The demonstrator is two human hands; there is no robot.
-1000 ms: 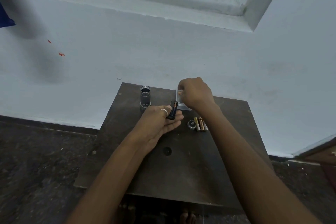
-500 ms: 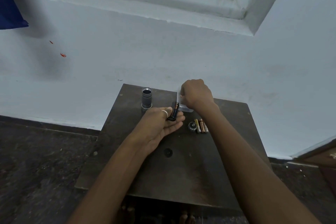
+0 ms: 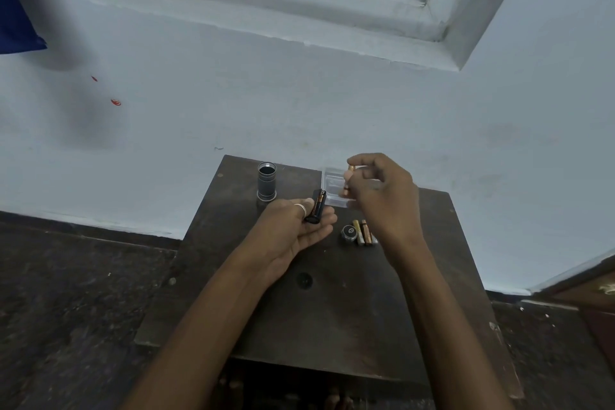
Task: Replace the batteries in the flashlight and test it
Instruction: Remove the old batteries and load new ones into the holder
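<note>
The right hand (image 3: 382, 200) is raised above the far part of the worktop (image 3: 332, 309), thumb and fingertips pinching a copper-topped battery (image 3: 347, 180) that stands nearly upright in the grip; the image is blurred there, so its markings cannot be read. Just behind and below that hand, a clear plastic case (image 3: 331, 186) lies near the far edge of the worktop. The left hand (image 3: 296, 230) is held palm up with the fingers loosely curled around a black battery holder (image 3: 316, 206), which lies tilted across the fingers with its far end pointing toward the far edge; a silver ring (image 3: 300, 208) shows on one finger. Whether cells sit in the holder cannot be told beyond a strip of copper colour along its side. Beyond the left hand, close to the far left corner, the flashlight body (image 3: 266, 181) stands upright with its open end up. Under the right wrist, toward the right edge, a round dark tail cap (image 3: 348, 232) rests on the worktop, and touching its right side lie several loose batteries (image 3: 364, 232) side by side.
</note>
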